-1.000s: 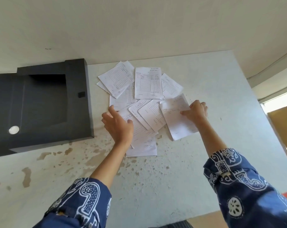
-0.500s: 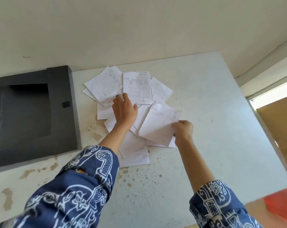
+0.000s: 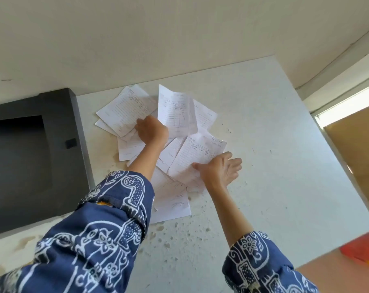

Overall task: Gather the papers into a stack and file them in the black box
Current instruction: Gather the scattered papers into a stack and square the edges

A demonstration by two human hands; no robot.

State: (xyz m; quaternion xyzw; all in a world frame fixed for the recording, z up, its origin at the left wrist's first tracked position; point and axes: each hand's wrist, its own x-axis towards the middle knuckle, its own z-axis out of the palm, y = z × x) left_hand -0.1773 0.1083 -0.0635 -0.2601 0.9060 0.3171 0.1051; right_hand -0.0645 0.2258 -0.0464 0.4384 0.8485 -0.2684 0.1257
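Several white printed papers [image 3: 124, 111] lie fanned out and overlapping on the white table [image 3: 274, 161]. My left hand [image 3: 153, 130] grips the lower edge of one form sheet [image 3: 175, 111] at the back of the pile, which stands lifted and curled. My right hand [image 3: 220, 170] pinches the near corner of another sheet [image 3: 197, 157] on the pile's right side, fingers spread over the table. The open black box [image 3: 31, 153] sits to the left, its wall close to the papers.
A pale wall rises behind the table. The tabletop near me is stained and chipped. To the right, past the table edge, are a brown panel [image 3: 356, 157] and something red and orange [image 3: 363, 248] on the floor.
My left hand reached farther back and lifted the upright form sheet off the pile. My right hand shifted right, still holding its sheet, with fingers now spread.
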